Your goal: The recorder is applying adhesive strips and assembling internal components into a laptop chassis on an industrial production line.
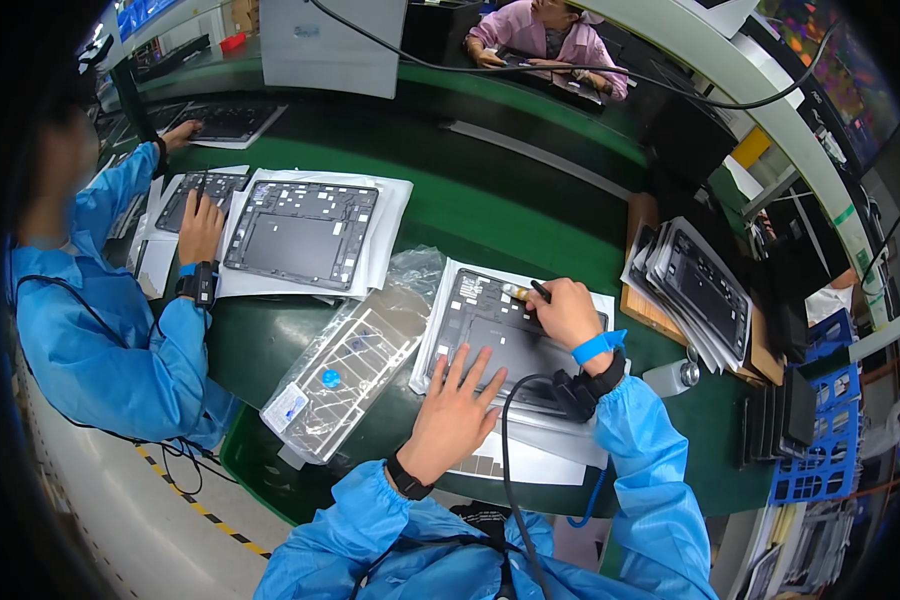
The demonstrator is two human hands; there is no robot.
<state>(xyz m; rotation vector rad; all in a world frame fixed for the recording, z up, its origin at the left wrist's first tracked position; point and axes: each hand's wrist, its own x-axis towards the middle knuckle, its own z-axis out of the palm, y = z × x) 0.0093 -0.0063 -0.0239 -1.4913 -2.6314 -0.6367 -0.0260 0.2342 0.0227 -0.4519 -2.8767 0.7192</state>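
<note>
A dark tablet back cover (pixel 502 345), dotted with small pale pads along its upper part, lies on white paper sheets (pixel 422 375) before me. My left hand (pixel 452 422) rests on its lower left edge, fingers spread and holding nothing. Over the cover's upper right, my right hand (pixel 572 318) is closed around a slim black pen-like tool with a yellowish end (pixel 515 291). That end is at the small pads; whether it touches them I cannot tell. A black cable runs down from my right wrist across the cover's lower edge.
To the left lies a clear plastic bag (pixel 355 365) with flat sheets, then another tablet cover (pixel 300 235). A co-worker in blue (pixel 100 330) works further left. At right are stacked covers (pixel 705 285), a bottle (pixel 672 377) and a blue crate (pixel 820 450).
</note>
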